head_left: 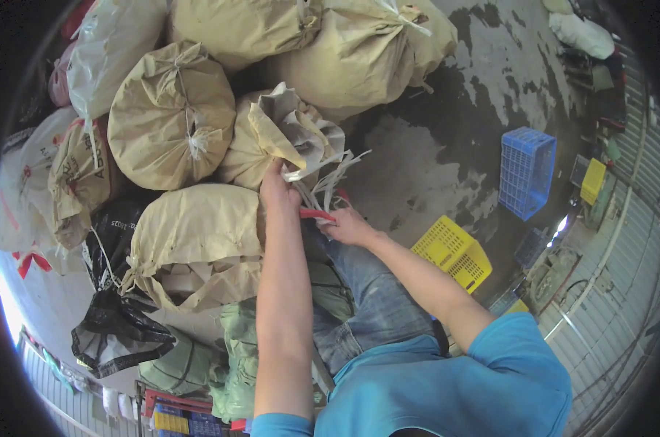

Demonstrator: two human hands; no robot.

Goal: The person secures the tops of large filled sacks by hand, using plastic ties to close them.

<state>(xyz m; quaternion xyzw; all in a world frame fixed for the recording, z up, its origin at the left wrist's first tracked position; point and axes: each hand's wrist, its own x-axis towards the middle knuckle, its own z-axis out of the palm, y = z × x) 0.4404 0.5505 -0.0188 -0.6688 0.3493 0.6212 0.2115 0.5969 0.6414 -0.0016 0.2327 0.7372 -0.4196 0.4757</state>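
Observation:
A tan paper sack point(246, 164) lies on its side with its crumpled mouth gathered and its grey-white inside showing. My left hand point(277, 188) is closed at this mouth, gripping the sack's edge near a white strip. In my right hand point(350, 226), fingers closed, is a red-handled tool point(317, 214); its working end is hidden. Several loose white plastic strips point(334, 178) fan out between my two hands, above my jeans. Below my left hand, against the forearm, rests another tan sack point(199, 222) with a torn, folded side.
More tied tan sacks point(171, 120) are piled at the left and top, beside a clear plastic bag point(115, 51). A black bag point(119, 331) and green bundles point(184, 364) lie lower left. On the wet concrete at right stand a yellow crate point(454, 253) and a blue crate point(527, 173).

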